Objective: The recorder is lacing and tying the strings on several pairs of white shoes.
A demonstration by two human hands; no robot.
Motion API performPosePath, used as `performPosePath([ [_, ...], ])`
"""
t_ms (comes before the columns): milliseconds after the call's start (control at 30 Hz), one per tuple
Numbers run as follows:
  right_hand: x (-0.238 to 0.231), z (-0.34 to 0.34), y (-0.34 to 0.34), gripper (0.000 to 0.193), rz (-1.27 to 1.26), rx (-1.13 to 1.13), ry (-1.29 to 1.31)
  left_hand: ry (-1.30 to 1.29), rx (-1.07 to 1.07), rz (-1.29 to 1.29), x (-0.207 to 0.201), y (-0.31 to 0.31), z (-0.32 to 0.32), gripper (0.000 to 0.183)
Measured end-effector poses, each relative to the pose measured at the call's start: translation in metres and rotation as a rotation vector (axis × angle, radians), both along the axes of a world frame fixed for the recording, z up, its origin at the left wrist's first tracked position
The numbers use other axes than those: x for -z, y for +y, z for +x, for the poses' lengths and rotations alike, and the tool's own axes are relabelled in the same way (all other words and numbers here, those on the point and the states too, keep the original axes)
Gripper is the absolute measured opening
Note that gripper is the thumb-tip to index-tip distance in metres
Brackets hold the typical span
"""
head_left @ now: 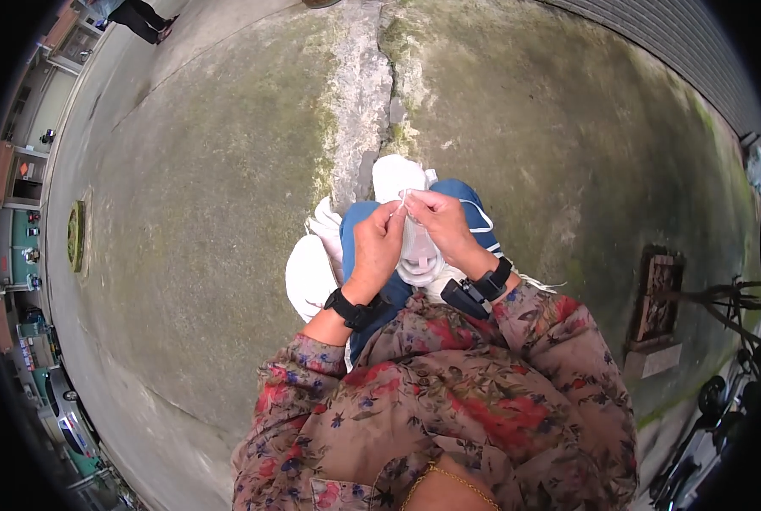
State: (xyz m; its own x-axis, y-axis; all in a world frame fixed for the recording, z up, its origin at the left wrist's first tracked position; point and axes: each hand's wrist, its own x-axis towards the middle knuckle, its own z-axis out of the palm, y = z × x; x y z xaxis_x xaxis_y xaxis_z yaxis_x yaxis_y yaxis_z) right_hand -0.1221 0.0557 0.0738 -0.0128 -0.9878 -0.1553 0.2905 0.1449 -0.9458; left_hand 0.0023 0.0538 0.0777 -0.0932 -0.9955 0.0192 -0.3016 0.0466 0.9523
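Note:
On my lap, between my blue-clad knees, lies what looks like a white shoe, rounded end away from me and pale opening towards me. Over its middle my left hand and my right hand meet, fingertips pinched together. A thin white lace seems to run between them, its ends hidden by the fingers. Beside my left knee sits another white rounded piece, with folded white material above it. White cord trails over my right knee, and loose strands hang near my right wrist.
Mossy concrete ground surrounds me, split by a pale cracked strip ahead. A brick-edged planter with a bare trunk stands at right. Far left are a round ground cover, a parked car and a standing person.

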Motion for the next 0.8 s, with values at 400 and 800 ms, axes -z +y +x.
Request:
performPosePath([
  [400, 0.001, -0.006, 0.01, 0.023, 0.055, 0.003, 0.079, -0.157, 0.142, 0.018, -0.011, 0.008, 0.002, 0.019],
  [800, -0.031, -0.02, 0.057, 0.017, -0.097, -0.598, 0.245, -0.675, 0.527, -0.145, 0.06, -0.074, 0.022, 0.018],
])
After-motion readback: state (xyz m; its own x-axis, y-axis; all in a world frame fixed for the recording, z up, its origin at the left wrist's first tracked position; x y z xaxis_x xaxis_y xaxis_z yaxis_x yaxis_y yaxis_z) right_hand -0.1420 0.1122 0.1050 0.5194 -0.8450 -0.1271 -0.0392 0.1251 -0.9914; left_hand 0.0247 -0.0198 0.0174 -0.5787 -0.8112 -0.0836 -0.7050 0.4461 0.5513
